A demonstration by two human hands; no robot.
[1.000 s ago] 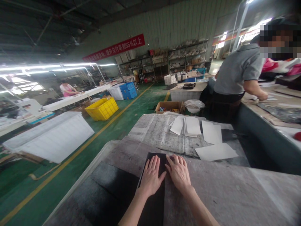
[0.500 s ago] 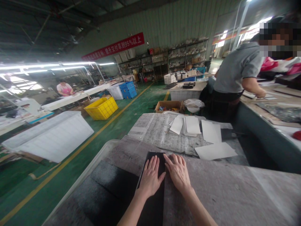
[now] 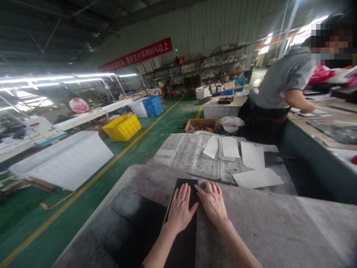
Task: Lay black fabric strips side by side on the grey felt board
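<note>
Two hands at the black strip (image 3: 186,243), lower centre, posed much as a second ago
The left hand (image 3: 180,210) lies palm-down on it, four fingers straight and nearly together, thumb spread; the right hand (image 3: 212,203) is over the worktop (image 3: 267,227), gripping nothing, index reaching the strip's right edge, its contact hard to tell; upper right, a co-worker's hand (image 3: 308,108) has shifted slightly.

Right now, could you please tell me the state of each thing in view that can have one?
Black strip: lying flat
Left hand: open, flat on the strip
Right hand: open, at the strip's right edge
White sheets: loose, partly overlapping
Cardboard box: open-topped, things inside
Yellow crate: upright, open-topped
Tube lights: lit
</note>
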